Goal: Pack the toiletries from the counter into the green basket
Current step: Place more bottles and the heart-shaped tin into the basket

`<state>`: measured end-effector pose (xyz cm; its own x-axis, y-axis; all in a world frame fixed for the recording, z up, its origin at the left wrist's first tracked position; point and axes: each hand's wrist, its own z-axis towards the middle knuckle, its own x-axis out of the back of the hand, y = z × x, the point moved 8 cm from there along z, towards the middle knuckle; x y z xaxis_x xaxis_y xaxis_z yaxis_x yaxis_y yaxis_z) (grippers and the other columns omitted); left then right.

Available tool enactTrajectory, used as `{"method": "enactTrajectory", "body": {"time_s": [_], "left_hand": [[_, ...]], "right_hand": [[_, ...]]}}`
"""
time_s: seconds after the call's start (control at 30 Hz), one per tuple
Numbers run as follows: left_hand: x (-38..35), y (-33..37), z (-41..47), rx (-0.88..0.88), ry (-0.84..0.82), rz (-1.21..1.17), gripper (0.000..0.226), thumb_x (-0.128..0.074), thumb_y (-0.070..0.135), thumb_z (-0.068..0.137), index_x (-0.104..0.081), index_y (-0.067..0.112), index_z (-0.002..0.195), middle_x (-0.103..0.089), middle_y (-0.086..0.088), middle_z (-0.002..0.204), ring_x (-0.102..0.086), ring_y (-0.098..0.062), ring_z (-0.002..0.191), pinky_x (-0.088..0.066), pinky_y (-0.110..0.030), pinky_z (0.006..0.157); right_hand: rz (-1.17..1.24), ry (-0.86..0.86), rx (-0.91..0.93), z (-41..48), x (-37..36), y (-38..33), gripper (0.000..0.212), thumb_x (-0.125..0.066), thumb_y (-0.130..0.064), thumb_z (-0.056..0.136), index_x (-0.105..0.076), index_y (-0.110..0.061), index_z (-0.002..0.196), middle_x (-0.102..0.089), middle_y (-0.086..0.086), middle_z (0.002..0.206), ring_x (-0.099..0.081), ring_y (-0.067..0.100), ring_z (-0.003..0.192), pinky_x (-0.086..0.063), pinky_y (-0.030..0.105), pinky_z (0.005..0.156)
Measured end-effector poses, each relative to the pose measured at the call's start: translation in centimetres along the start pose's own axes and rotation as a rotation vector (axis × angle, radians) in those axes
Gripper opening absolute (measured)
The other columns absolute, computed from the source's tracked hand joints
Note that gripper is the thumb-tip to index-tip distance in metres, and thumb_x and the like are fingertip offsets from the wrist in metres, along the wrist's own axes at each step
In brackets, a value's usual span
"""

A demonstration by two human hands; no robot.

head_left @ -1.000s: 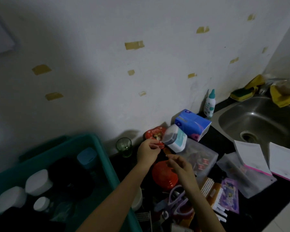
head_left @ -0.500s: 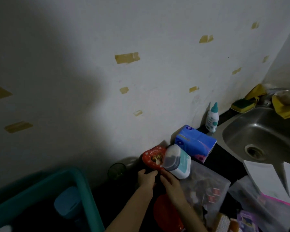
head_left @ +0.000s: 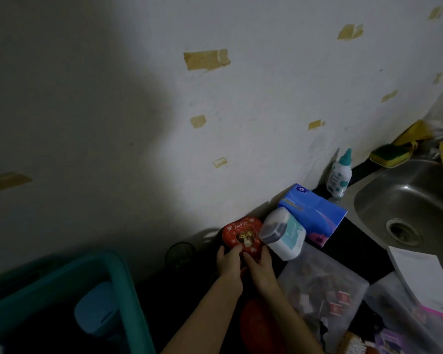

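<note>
A red heart-shaped tin (head_left: pixel 241 233) leans against the wall on the dark counter. My left hand (head_left: pixel 229 260) and my right hand (head_left: pixel 260 265) both grip its lower edge, side by side. A white and teal case (head_left: pixel 283 232) leans against the tin's right side. Behind that lies a blue tissue pack (head_left: pixel 315 213), and a white bottle with a teal cap (head_left: pixel 339 175) stands by the wall. The green basket (head_left: pixel 62 279) is at the lower left with a pale blue container (head_left: pixel 95 310) inside.
A steel sink (head_left: pixel 407 200) fills the right side, with a sponge (head_left: pixel 389 155) behind it. Clear bags of small items (head_left: pixel 322 284) and a red round object (head_left: pixel 256 323) lie near my forearms. A dark glass cup (head_left: pixel 180 254) stands between basket and tin.
The camera has tilted up toward the wall. Both hands have moved together onto the red heart tin; a second ago the right hand hovered lower over the red round object.
</note>
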<state>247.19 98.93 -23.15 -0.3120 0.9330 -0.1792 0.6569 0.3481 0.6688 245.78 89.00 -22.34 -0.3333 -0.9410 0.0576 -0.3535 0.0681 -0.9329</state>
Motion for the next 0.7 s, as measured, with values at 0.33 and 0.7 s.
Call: {"method": "enactTrajectory", "body": {"time_s": [0.33, 0.7], "left_hand": [[0.1, -0.3, 0.9, 0.024, -0.030, 0.002, 0.049, -0.059, 0.019, 0.091, -0.046, 0.023, 0.138, -0.056, -0.011, 0.128, -0.056, -0.029, 0.112, -0.052, -0.035, 0.077], [-1.2, -0.2, 1.9, -0.009, -0.126, 0.003, 0.049, -0.053, 0.017, 0.094, -0.044, 0.027, 0.140, -0.054, -0.014, 0.129, -0.054, -0.031, 0.114, -0.048, -0.047, 0.096]], "right_hand": [[0.032, 0.060, -0.107, 3.2, -0.2, 0.6, 0.056, -0.064, -0.026, 0.089, -0.043, -0.001, 0.135, -0.051, 0.018, 0.132, -0.053, 0.031, 0.121, -0.042, 0.049, 0.104], [-0.254, 0.290, -0.235, 4.9, 0.4, 1.2, 0.069, -0.054, -0.045, 0.091, -0.028, -0.011, 0.146, -0.029, 0.014, 0.150, -0.027, 0.034, 0.137, -0.021, 0.048, 0.112]]}}
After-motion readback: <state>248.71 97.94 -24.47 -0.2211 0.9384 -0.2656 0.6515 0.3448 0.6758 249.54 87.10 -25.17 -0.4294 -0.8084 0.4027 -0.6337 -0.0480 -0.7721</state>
